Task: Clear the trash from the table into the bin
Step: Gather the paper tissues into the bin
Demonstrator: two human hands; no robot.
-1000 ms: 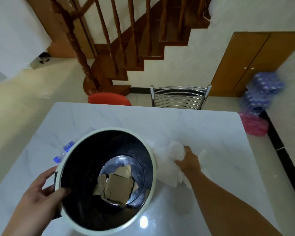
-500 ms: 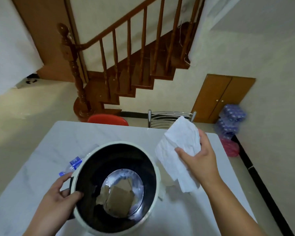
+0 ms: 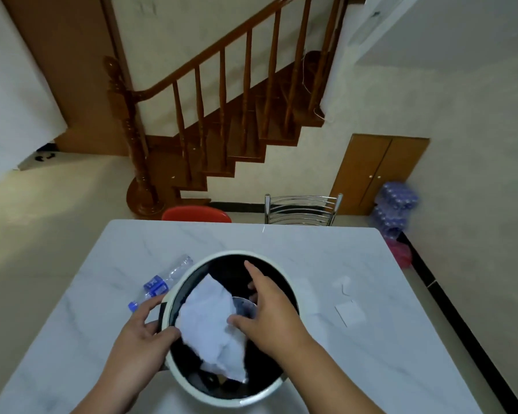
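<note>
A round bin (image 3: 284, 274) with a white rim and black inside stands on the white marble table (image 3: 386, 369) right in front of me. My left hand (image 3: 138, 339) grips its left rim. A crumpled white paper towel (image 3: 213, 324) lies inside the bin and covers what is beneath it. My right hand (image 3: 272, 312) hovers over the bin's opening with fingers spread, its thumb next to the towel. An empty clear plastic bottle (image 3: 162, 282) with a blue label lies on the table just left of the bin.
Two small white paper scraps (image 3: 349, 313) lie on the table right of the bin. A red chair (image 3: 196, 213) and a metal chair (image 3: 302, 209) stand at the far edge. Wrapped bottle packs (image 3: 396, 204) and a pink bag (image 3: 401, 255) sit on the floor at right.
My right hand lifted the paper towel off the table, carried it left over the bin and let it go inside. The left hand stayed on the rim.
</note>
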